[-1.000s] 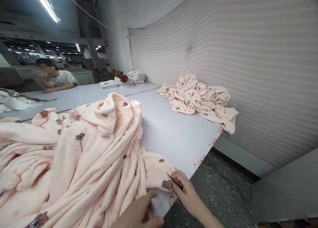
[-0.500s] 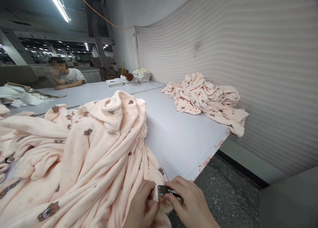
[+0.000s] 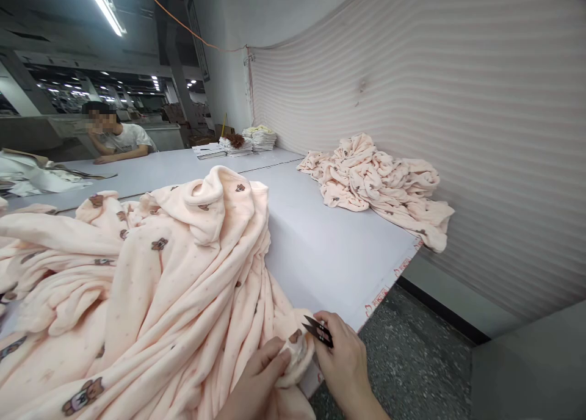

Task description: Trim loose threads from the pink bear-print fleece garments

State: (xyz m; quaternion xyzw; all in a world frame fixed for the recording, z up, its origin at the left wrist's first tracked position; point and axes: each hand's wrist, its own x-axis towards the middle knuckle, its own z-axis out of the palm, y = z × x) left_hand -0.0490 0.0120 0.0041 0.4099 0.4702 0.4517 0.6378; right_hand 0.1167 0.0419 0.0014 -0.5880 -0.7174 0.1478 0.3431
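Observation:
A large heap of pale pink plush fabric [image 3: 183, 273] printed with brown bears spreads over the left and front of the table, falling in folds toward me. My left hand [image 3: 260, 374] pinches an edge of this fabric at the lower middle, with a bear print just beyond the fingertips. Close on its right, my right hand [image 3: 341, 353] holds small black thread snips [image 3: 319, 331]. The blades stand apart and point up and left, beside the fabric edge. Part of the right hand's fingers is hidden behind the snips and cloth.
A second pink heap [image 3: 375, 176] lies by the striped wall curtain [image 3: 412, 90]. Paper stacks [image 3: 260, 139] stand at the back. White scraps [image 3: 32, 173] lie at far left. A person [image 3: 123, 136] leans on the far side of the table [image 3: 334, 255].
The snips have come away from the held fabric edge, moving up, and their blades are now spread and visible. My left hand has shifted slightly left and down, still holding the cloth.

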